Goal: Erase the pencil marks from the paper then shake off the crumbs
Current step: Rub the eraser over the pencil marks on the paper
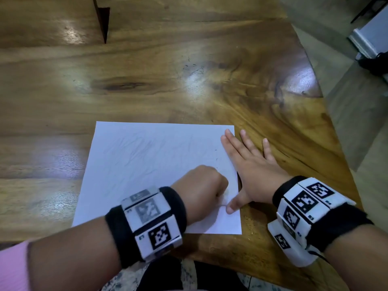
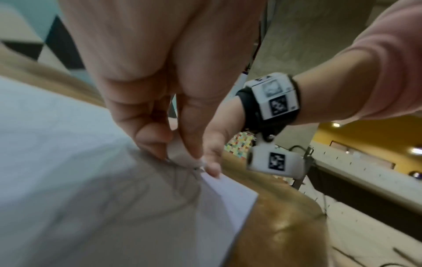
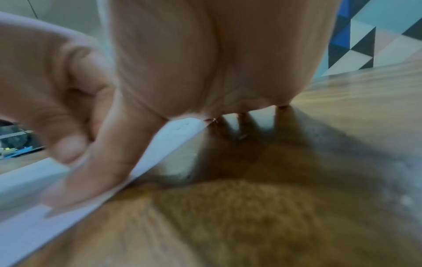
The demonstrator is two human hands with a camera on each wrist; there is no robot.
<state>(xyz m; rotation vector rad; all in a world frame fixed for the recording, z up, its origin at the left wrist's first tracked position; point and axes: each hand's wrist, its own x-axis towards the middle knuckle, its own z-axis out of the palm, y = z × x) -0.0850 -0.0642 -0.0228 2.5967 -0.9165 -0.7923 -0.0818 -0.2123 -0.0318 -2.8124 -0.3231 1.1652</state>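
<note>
A white sheet of paper (image 1: 147,164) lies on the wooden table (image 1: 189,80) with faint pencil marks (image 1: 134,152) across it. My left hand (image 1: 201,181) is curled in a fist over the sheet's right part. In the left wrist view its fingers (image 2: 148,137) pinch a small white eraser (image 2: 180,153) whose tip presses on the paper (image 2: 68,162) by darker pencil lines (image 2: 182,182). The fist hides the eraser in the head view. My right hand (image 1: 247,162) lies flat with spread fingers over the paper's right edge. Its thumb (image 3: 102,171) presses the sheet (image 3: 27,225).
The table's right edge (image 1: 327,114) curves away close to my right hand, with floor beyond it. A dark narrow gap (image 1: 102,22) splits the tabletop at the far left. Bare wood surrounds the sheet.
</note>
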